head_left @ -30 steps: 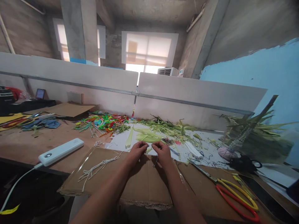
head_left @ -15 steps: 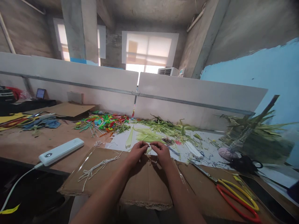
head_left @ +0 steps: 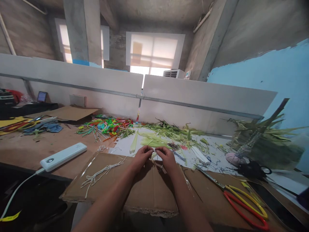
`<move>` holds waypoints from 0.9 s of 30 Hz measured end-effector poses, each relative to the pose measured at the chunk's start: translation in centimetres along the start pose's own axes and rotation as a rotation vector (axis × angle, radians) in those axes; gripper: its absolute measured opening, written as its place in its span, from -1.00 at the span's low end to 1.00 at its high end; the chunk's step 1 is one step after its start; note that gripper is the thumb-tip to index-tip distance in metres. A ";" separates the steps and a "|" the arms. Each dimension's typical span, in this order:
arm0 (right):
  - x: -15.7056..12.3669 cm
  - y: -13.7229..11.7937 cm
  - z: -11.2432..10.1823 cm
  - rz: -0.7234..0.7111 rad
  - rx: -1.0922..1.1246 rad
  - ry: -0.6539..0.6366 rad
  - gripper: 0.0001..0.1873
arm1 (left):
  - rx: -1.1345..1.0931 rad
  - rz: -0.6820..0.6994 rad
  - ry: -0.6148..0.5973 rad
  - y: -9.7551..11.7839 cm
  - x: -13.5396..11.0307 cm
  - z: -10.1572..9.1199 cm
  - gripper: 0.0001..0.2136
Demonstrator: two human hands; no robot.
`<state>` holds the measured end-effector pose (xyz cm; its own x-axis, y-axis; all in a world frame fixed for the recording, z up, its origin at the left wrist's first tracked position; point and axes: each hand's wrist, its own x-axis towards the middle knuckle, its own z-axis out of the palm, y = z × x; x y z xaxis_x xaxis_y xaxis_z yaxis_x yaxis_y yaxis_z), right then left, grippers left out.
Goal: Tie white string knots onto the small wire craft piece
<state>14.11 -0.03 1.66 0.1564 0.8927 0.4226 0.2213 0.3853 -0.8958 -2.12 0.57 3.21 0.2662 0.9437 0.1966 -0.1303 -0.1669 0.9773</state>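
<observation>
My left hand (head_left: 140, 158) and my right hand (head_left: 166, 159) meet over a sheet of brown cardboard (head_left: 145, 190) at the table's near edge. Both pinch a small pale piece (head_left: 154, 154) between their fingertips; it looks like thin string or a strip of leaf, too small to name. A short dark bit hangs below my right hand. A bundle of white strings (head_left: 101, 172) lies on the cardboard to the left of my left hand. Pale green leaf strips (head_left: 151, 140) lie just beyond my fingers.
A white power bank (head_left: 63, 156) with a cable lies at the left. Coloured strips (head_left: 106, 126) are heaped further back. Red and yellow-handled scissors (head_left: 243, 201) rest at the right, black scissors (head_left: 252, 169) and a leaf bundle (head_left: 263, 135) beyond. A white partition (head_left: 193, 96) bounds the table.
My hands have drawn slightly closer together, the fingertips now nearly touching around the small piece. Nothing else on the table has moved.
</observation>
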 end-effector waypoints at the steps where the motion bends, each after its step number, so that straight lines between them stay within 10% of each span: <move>1: 0.0 0.2 0.1 0.012 0.021 -0.023 -0.71 | -0.003 0.003 -0.001 0.0 0.0 0.0 -0.76; 27: 0.4 0.8 -0.1 0.131 0.206 0.256 -0.67 | 0.041 0.036 -0.037 -0.1 0.0 0.1 -0.77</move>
<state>14.45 0.60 1.12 0.4126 0.8603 0.2993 -0.0115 0.3335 -0.9427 -2.06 0.54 3.09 0.2975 0.9256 0.2341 -0.1018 -0.2131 0.9717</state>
